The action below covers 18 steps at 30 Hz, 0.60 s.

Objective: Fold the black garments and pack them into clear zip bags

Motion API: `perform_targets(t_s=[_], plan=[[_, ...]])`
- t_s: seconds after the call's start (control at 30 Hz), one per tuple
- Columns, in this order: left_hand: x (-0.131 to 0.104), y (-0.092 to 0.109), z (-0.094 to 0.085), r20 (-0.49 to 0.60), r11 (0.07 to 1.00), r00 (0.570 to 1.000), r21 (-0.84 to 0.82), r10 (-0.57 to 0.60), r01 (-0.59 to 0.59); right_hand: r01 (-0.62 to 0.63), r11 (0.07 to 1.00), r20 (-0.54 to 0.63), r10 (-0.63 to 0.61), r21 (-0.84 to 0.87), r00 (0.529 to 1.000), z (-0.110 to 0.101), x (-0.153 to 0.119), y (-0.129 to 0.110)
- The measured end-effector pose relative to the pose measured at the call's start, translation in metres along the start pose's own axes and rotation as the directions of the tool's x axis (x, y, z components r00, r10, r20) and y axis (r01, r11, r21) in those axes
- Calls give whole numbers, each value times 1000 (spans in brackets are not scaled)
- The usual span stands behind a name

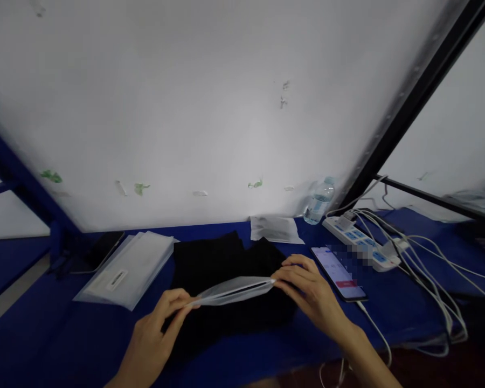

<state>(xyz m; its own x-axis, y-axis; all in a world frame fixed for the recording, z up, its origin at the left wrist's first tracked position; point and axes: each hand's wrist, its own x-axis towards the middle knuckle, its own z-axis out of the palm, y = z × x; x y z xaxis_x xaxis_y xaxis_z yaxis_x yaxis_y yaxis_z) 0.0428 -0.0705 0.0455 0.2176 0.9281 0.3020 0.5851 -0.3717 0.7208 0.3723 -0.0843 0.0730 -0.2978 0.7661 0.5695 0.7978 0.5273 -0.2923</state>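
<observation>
A translucent plastic bag (236, 291) is stretched between my two hands, its mouth slightly parted and facing me. My left hand (157, 328) pinches one end of the opening. At the other end, my right hand (307, 288) grips the bag's corner between thumb and fingers. Beneath the bag lies black folded cloth (210, 258), spread over the blue table (84, 345); its kind cannot be made out. Part of the cloth is hidden behind the bag and my hands.
A stack of clear bags (133, 269) with a barcode label lies left, beside a dark phone (105, 248). Behind the cloth is a flat packet (275, 229). To the right are a water bottle (320, 202), a lit phone (339, 272), a power strip (364, 242) and tangled white cables (436, 302).
</observation>
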Motion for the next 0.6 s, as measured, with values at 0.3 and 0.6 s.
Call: perform_targets(t_s=[0.3,0.6], plan=[[0,7,0,-17,1000,1000,-5,-4,4,-15,1000,-11,15,-6,1000,-3,2,5],[-4,14,5,-56,1000,998,11,17,-17,94,995,-75,-96,-27,993,0,5,-36]])
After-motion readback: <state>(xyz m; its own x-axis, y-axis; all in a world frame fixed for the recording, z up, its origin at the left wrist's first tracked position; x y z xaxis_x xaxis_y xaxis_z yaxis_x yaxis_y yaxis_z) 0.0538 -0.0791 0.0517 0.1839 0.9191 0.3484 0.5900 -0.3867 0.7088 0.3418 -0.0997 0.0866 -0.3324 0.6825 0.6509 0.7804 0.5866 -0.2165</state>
